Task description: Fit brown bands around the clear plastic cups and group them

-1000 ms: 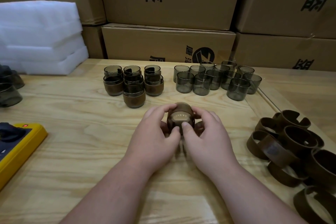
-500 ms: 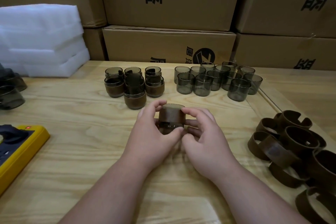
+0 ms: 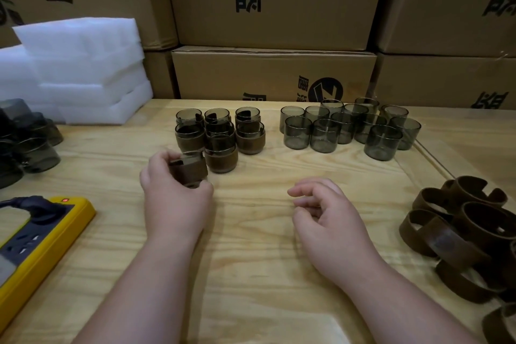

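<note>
- Single view: head-worn wide-angle camera, above the near edge of the bench (image 3: 251,274), close over the work area.
- Facing: forward and downward; both forearms enter from the bottom edge.
- Far limit: stacked cardboard boxes (image 3: 273,0) fill the top of the view.
- Wide-angle distortion bends the edges.

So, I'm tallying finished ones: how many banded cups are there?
8 banded cups. Seven stand grouped: three behind, three in the middle, one in front; the left hand holds the eighth cup. None seems hidden.
</note>
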Demonstrator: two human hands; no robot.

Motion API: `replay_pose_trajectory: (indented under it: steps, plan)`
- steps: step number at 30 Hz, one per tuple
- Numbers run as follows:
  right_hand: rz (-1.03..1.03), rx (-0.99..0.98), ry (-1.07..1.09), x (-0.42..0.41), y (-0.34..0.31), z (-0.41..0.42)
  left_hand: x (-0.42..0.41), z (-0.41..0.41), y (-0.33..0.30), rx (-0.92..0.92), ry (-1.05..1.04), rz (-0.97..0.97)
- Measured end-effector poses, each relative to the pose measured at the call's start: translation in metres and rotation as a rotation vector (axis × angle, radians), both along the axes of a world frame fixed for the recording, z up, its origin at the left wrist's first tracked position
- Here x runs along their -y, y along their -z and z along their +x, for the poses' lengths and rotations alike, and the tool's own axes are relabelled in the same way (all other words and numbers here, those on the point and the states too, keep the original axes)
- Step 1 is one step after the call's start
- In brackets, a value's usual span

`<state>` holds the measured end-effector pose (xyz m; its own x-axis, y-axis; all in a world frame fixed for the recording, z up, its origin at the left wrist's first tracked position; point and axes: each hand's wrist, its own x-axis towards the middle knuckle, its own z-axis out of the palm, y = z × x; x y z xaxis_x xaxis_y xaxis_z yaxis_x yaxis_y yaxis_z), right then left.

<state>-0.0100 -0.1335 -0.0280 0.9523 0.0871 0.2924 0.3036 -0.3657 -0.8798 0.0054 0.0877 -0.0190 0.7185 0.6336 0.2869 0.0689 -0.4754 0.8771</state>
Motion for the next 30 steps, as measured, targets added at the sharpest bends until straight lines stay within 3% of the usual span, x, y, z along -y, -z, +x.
replay_pose_trajectory:
  steps: [3,8,17,30]
  plan:
    - [-0.019,0.002,0.0,0.0003,0.0007,0.0006,-0.0006,0.0023,0.0035,-0.124,-0.014,0.064]
    - [-0.02,0.0,0.007,-0.0005,0.0001,-0.0001,0.0014,0.0008,-0.0019,-0.148,-0.184,0.039]
    - [-0.029,-0.019,0.004,-0.001,-0.0017,-0.0014,0.0036,0.0009,-0.0048,-0.08,-0.095,-0.104]
    - [-0.087,-0.049,0.019,-0.001,-0.002,-0.0007,0.0043,0.0046,-0.0022,-0.155,0.015,-0.019]
